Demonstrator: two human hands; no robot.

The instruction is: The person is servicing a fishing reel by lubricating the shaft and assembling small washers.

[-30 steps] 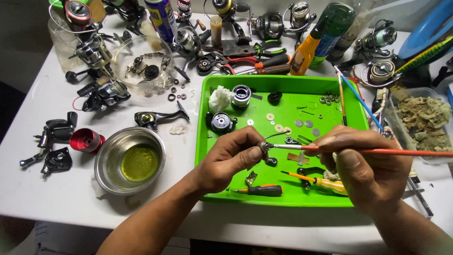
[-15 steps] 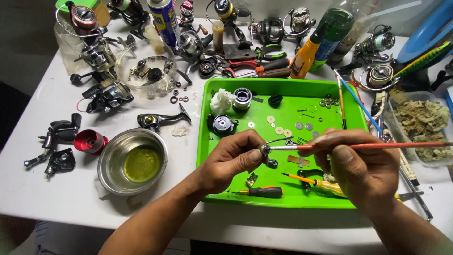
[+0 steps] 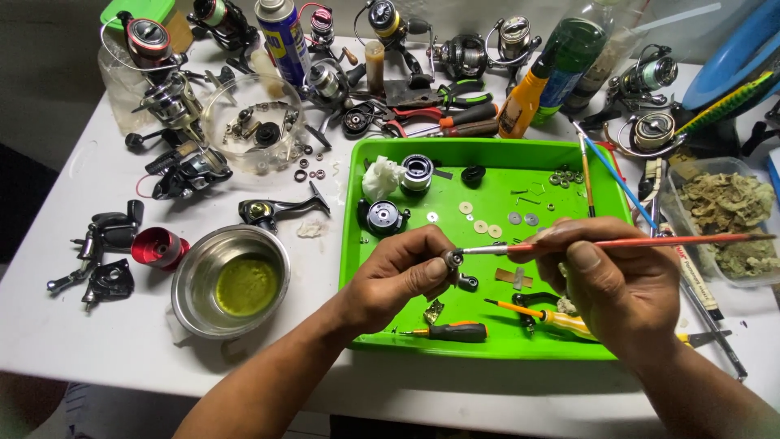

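My left hand [image 3: 402, 272] pinches a small metal reel part [image 3: 452, 260] over the green tray [image 3: 487, 152]. In my right hand [image 3: 617, 276] is a thin red-handled paintbrush [image 3: 650, 241], held level, its tip touching that part. Under my hands on the tray lie a black-and-orange screwdriver [image 3: 451, 331], a yellow-handled tool [image 3: 552, 319], a black spool [image 3: 382, 216], a silver spool [image 3: 417, 171], a white cloth wad [image 3: 380, 177] and several small washers [image 3: 479, 219].
A steel bowl [image 3: 231, 284] of yellow-green liquid sits left of the tray. Around it: a red spool [image 3: 156, 246], black reel parts [image 3: 101, 256] and a clear dish [image 3: 253, 130]. Reels, pliers [image 3: 443, 118], a spray can [image 3: 279, 32] and bottles [image 3: 561, 65] crowd the back. At right stands a tub [image 3: 723, 215].
Both hands have stayed together over the tray. The brush handle has tilted slightly upward at its far end, tip still on the part.
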